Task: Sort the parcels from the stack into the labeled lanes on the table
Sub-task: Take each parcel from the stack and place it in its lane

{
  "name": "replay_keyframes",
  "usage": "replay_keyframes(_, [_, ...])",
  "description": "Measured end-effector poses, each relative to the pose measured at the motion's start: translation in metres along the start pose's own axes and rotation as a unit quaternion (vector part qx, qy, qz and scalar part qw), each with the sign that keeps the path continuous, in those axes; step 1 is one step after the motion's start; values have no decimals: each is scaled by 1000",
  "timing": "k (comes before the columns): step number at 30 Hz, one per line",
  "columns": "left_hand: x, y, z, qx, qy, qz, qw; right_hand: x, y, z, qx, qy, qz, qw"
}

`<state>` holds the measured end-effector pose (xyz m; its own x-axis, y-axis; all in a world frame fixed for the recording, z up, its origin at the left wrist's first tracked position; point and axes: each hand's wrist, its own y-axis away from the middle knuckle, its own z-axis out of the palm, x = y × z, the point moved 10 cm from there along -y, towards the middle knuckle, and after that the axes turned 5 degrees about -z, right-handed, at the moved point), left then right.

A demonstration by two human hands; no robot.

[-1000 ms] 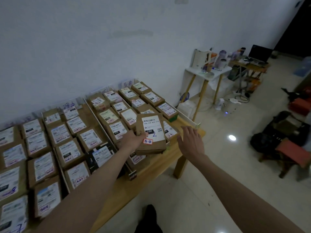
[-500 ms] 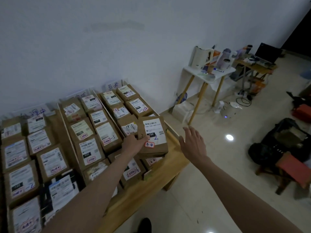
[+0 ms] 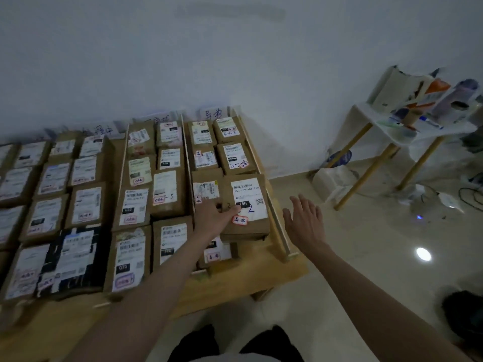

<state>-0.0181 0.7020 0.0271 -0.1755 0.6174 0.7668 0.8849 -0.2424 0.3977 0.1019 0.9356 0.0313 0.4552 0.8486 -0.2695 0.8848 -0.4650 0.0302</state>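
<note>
Left hand grips a brown parcel at its near-left edge, thumb on the white label w/ "15H" and a handwritten 2. Parcel sits over the rightmost lane, wooden rail just right of the grip. Right hand hovers past that rail, fingers spread, touching nothing. Left of the grip: rows of labeled parcels packed across the tabletop.
</note>
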Motion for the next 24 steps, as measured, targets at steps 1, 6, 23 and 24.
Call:
replay_keyframes(1, [1, 4, 8, 11, 12, -5, 1000, 7, -7, 0, -8, -3, -14, 1000])
replay_keyframes(6, [-12, 31, 52, 33, 30, -88, 995, 40, -25, -6, -30, -13, -69, 997])
replay_keyframes(23, [-50, 53, 95, 86, -61, -198, 975, 62, -37, 25, -86, -47, -137, 986])
replay_keyframes(24, [-50, 51, 96, 89, -76, -198, 973, 63, -38, 26, -88, -47, -137, 986])
